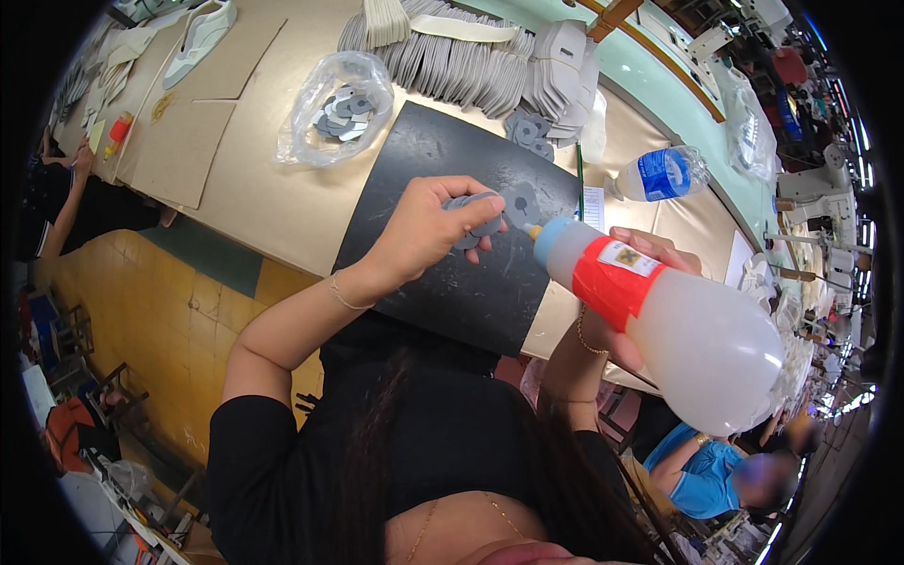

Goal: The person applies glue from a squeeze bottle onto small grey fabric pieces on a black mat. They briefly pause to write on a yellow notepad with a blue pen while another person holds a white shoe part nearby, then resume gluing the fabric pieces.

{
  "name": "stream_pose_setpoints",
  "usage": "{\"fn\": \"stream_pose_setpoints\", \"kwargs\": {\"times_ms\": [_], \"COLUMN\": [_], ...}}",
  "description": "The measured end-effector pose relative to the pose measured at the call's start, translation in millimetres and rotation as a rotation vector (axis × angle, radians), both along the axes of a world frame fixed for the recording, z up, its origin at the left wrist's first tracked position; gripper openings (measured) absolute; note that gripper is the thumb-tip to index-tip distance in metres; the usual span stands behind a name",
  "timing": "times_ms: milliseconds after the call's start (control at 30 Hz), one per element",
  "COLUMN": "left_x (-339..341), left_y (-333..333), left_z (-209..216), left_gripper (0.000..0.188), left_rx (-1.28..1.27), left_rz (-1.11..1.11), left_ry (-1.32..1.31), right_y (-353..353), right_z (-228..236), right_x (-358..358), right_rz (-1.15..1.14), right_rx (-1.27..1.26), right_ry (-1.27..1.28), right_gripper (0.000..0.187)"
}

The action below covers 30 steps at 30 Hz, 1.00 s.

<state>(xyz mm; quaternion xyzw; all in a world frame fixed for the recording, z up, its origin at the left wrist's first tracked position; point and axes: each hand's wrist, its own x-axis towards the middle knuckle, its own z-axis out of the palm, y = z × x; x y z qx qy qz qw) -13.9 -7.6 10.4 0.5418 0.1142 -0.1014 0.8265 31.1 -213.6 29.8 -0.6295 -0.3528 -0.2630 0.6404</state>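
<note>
My left hand [426, 229] is closed around a small stack of grey cut pieces [483, 224], held just over a black board [414, 160]. In my right hand [664, 250] is a large squeeze bottle [708, 330] of whitish liquid, with a red band and a blue cap. It is tilted, its yellow nozzle [534, 232] pointing down toward the board beside the stack. Near the nozzle tip, a single grey piece with a hole [522, 204] lies flat on the board. My right fingers are partly hidden behind the bottle.
Beyond the board stand a clear bag of grey pieces [341, 111], long rows of grey panels [452, 71] and a loose pile of grey pieces [530, 132]. A water bottle [664, 175] lies to the right, near a dark green pencil [580, 169]. Other people sit at left and lower right.
</note>
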Motion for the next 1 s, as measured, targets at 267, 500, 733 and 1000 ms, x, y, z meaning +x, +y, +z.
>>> {"fn": "stream_pose_setpoints", "kwargs": {"times_ms": [267, 500, 733, 1000], "left_x": [-2, 4, 76, 114], "left_y": [-7, -6, -12, 10], "left_z": [3, -1, -57, -112], "left_gripper": [0.021, 0.022, 0.026, 0.034], "left_rx": [0.159, 0.093, 0.073, 0.094], "left_rz": [0.035, 0.019, 0.062, 0.063], "left_ry": [-0.023, 0.003, -0.006, 0.071], "right_y": [-5, -17, -34, -55], "right_z": [-1, -7, -16, -19], "right_x": [18, 2, 4, 1], "right_rz": [0.123, 0.116, 0.161, 0.139], "right_rx": [-0.242, -0.052, 0.125, 0.121], "right_ry": [-0.139, 0.074, 0.087, 0.135], "right_gripper": [0.103, 0.098, 0.098, 0.102]}}
